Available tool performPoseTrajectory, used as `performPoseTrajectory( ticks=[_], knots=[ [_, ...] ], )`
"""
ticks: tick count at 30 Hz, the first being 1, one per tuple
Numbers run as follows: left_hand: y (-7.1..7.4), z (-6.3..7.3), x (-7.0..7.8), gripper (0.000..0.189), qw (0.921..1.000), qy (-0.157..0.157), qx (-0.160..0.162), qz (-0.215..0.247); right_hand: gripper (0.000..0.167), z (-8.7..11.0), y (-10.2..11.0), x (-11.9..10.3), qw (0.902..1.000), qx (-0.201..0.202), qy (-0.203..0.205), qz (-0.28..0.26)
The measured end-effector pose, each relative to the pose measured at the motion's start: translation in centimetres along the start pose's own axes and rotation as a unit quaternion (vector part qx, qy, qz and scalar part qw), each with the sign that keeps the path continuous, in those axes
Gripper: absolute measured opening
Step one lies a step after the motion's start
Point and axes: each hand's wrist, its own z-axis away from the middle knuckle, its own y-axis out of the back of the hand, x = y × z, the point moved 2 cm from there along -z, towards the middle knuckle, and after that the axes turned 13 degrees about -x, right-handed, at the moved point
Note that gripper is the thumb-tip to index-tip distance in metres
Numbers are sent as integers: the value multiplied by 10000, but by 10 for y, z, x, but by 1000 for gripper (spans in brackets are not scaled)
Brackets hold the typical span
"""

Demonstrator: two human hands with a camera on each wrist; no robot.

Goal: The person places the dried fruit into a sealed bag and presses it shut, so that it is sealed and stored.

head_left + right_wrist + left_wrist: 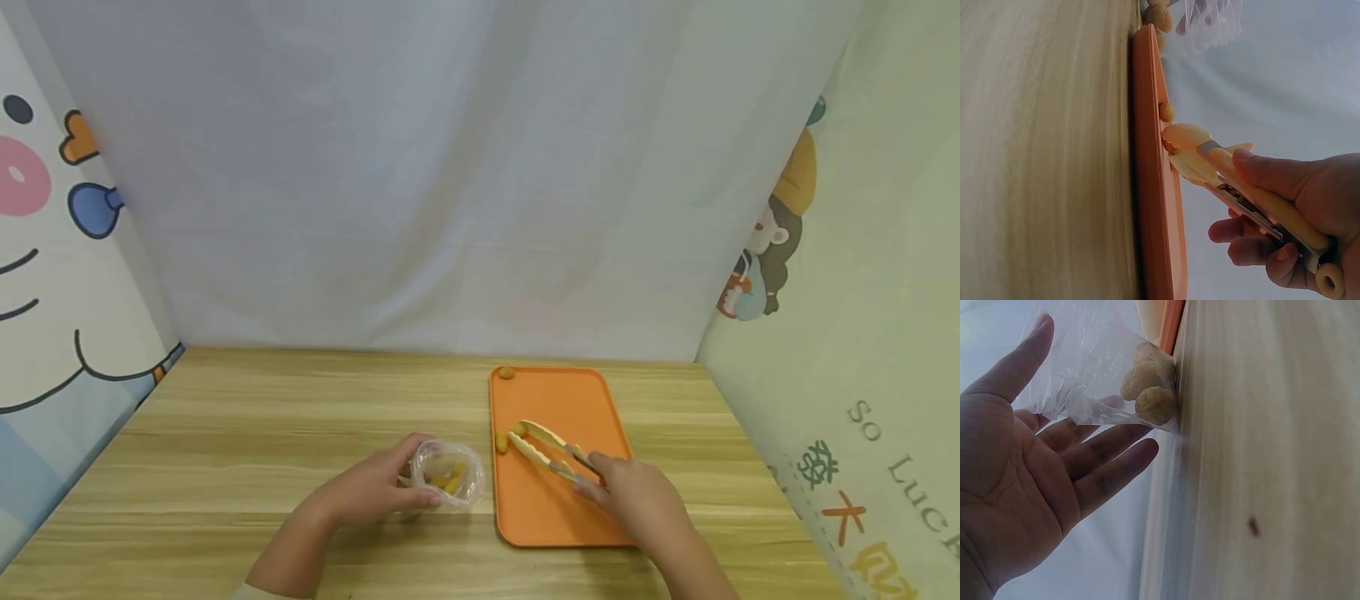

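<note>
My left hand holds a clear plastic bag upright on the table, thumb on one side and fingers on the other. Several round, wrinkled brown walnut-like pieces lie in the bottom of the bag. In my right hand is a pair of tongs with cream-coloured tips, gripped by thumb and fingers. The tong tips are around one walnut-like piece on the orange tray. A second piece lies just left of it, and another sits in the tray's far left corner.
The tray stands right of the bag on a wood-grain table. A pale curtain hangs behind the table's far edge. Printed cloths hang at the left and right.
</note>
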Motion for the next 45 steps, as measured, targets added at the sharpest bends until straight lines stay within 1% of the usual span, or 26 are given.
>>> performPoseTrajectory(
  ticks=[8, 16, 20, 22, 24, 27, 31, 34, 37, 40, 45],
  knots=[
    [0, 0, 1, 62, 10000, -2, -18, -4, 28, 3, 9, 1, 9999, 90, 50, -119],
    [0, 0, 0, 62, 10000, 47, -17, -28, 36, 6, 16, 4, 9998, 171, 14, -127],
    [0, 0, 1, 63, 10000, 58, 3, -43, 33, 5, 17, 5, 9998, 212, 14, -51],
    [0, 0, 1, 62, 10000, 53, 11, -41, 33, 5, 18, 6, 9996, 265, 38, -38],
    [0, 0, 1, 61, 10000, 43, 14, -27, 36, 6, 18, 7, 9992, 382, 93, -1],
    [0, 0, 1, 61, 10000, 32, 24, -37, 42, 8, 19, 8, 9971, 690, 321, 51],
    [0, 0, 1, 62, 9999, 46, 37, -86, 45, 11, 19, 9, 9886, 1256, 795, 233],
    [0, 0, 1, 62, 9999, 52, 34, -84, 46, 12, 20, 10, 9781, 1688, 1149, 412],
    [0, 0, 0, 63, 10000, 55, 29, -56, 47, 13, 21, 11, 9665, 2006, 1515, 509],
    [0, 0, 0, 63, 10000, 53, 23, -14, 49, 13, 22, 11, 9545, 2248, 1888, 525],
    [-1, 0, 1, 63, 10000, 38, 21, -15, 48, 14, 24, 10, 9390, 2437, 2375, 501]
  ],
)
